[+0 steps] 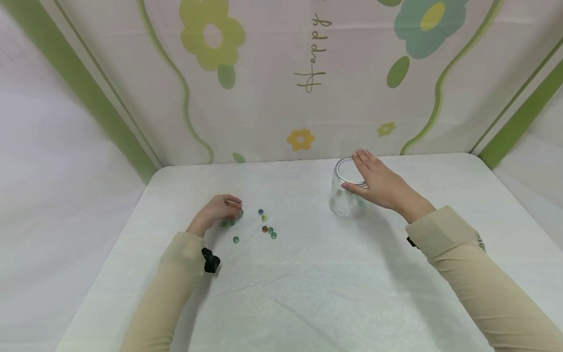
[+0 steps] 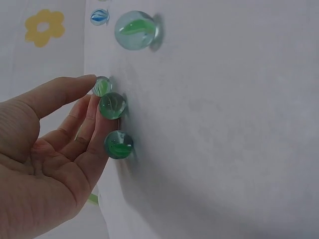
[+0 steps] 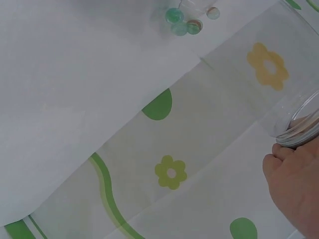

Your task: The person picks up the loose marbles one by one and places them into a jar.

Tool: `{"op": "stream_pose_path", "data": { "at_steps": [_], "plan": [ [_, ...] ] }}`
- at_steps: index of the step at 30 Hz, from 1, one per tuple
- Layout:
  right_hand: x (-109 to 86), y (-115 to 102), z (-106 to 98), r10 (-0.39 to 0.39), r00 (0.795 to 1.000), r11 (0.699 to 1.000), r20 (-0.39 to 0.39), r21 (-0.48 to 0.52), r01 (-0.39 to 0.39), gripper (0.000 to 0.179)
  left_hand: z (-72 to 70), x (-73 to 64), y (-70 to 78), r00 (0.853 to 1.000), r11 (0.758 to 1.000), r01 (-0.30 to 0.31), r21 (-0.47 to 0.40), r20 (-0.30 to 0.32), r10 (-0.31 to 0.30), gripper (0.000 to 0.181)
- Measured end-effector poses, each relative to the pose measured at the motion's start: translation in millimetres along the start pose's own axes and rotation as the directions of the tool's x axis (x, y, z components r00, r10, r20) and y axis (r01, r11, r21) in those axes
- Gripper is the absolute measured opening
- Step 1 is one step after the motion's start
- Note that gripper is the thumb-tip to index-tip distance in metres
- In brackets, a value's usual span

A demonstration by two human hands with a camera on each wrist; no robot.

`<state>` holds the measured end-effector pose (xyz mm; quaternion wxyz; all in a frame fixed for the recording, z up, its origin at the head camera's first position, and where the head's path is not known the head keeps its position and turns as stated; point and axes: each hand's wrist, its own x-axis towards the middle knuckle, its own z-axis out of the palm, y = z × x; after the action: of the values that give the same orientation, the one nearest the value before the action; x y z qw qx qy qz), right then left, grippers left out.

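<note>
My left hand [image 1: 218, 208] reaches down to the table at the left. In the left wrist view its thumb and fingertips pinch a clear marble with green swirls [image 2: 102, 86]. Right beside those fingertips lie two green marbles [image 2: 118, 145]. My right hand [image 1: 381, 185] holds the rim of an upright glass jar [image 1: 345, 209], thumb on the near side and fingers along the right. Several marbles [image 3: 174, 16] show at the bottom of the jar, whose mouth faces up.
Between the hands several loose marbles lie on the white tabletop [image 1: 299, 278]: a blue one [image 1: 261, 211], a yellow-green one [image 1: 264, 218], a brown one [image 1: 265, 229] and green ones [image 1: 273, 235]. Another green marble [image 1: 236, 239] sits nearer me. A flower-printed cloth [image 1: 264, 107] hangs behind the table.
</note>
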<state>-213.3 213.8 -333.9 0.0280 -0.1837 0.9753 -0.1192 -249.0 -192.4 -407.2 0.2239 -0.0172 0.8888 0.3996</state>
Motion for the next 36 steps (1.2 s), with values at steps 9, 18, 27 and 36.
{"op": "stream_pose_path", "data": {
  "at_steps": [9, 18, 27, 36],
  "plan": [
    [-0.6, -0.9, -2.0, 0.011, 1.0, 1.0, 0.019, 0.008, -0.011, 0.089, 1.6, -3.0, 2.4, 1.0, 1.0, 0.007, 0.028, -0.016, -0.007, 0.042],
    [-0.3, -0.4, -1.9, 0.017, 0.999, 1.0, 0.029, 0.008, -0.017, 0.09, 2.0, -2.7, 3.1, 1.0, 1.0, 0.022, -0.011, -0.019, -0.023, 0.042],
    [-0.3, -0.5, -1.0, 0.01, 1.0, 1.0, 0.016, 0.013, -0.011, 0.09, -0.3, -5.3, 9.7, 1.0, 0.994, 0.01, -0.111, -0.003, -0.01, 0.049],
    [0.2, -0.5, -1.1, 0.003, 1.0, 1.0, 0.005, 0.012, -0.003, 0.089, 3.6, -4.5, 38.1, 0.999, 0.909, -0.031, -0.415, 0.005, 0.037, 0.051]
  ]
}}
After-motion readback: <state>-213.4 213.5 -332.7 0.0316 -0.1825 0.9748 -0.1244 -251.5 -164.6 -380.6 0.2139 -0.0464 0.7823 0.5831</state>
